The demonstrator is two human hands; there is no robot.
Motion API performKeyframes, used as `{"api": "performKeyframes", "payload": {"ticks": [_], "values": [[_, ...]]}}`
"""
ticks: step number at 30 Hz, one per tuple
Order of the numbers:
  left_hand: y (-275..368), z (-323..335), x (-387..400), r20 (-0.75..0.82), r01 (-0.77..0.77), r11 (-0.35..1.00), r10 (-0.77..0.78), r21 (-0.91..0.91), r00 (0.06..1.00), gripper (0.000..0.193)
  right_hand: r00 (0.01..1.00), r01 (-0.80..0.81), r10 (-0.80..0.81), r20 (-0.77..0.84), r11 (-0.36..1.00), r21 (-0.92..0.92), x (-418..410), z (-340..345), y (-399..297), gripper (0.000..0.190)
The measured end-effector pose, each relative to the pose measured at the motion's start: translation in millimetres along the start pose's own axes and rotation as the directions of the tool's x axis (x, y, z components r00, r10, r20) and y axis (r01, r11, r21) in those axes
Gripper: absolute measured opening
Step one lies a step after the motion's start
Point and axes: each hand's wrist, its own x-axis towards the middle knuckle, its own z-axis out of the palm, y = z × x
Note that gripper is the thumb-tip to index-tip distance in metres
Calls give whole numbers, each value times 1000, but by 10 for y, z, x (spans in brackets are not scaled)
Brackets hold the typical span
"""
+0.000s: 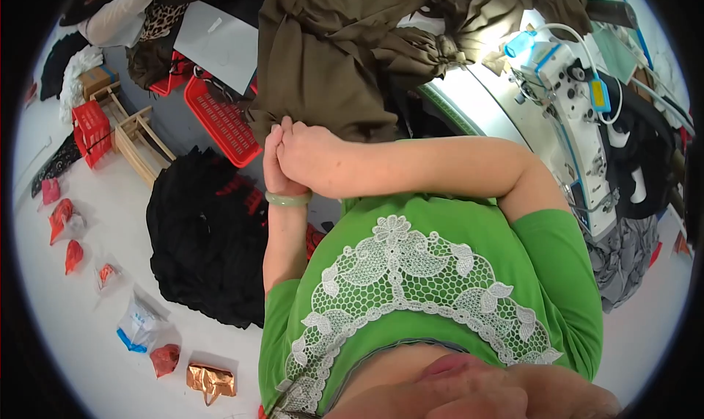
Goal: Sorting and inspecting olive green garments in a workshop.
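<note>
A large piece of dark brown cloth (324, 61) lies gathered and folded before me and hangs down towards my body. At its lower left corner my two hands meet. My right hand (308, 152) reaches across from the right, its curled fingers on the cloth's edge. Beside and partly beneath it is my left hand (276, 163), with a pale green bangle on the wrist, its fingers closed at the same edge. The fingertips are partly hidden by the cloth and by each other. More brown cloth lies bunched beside the lit sewing machine (572, 122).
On the left are a heap of black cloth (206, 243), a red plastic basket (220, 122), a wooden stool frame (140, 144) and a white board (220, 42). Small bags (140, 322) lie on the floor. Another person's sleeve (124, 17) shows at the top left. Grey cloth (624, 259) lies at the right.
</note>
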Motion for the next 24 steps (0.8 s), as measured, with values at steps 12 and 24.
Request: {"api": "performKeyframes", "payload": {"ticks": [12,24], "values": [[630,498,163,252,-175,980,146,95,957,41,392,-271,684,615,-553,788,-708,380,2085,76],[702,80,-278,589,-603,637,275,481,760,68,595,666,803,-27,-474,576,-141,-297,2912,50]]}}
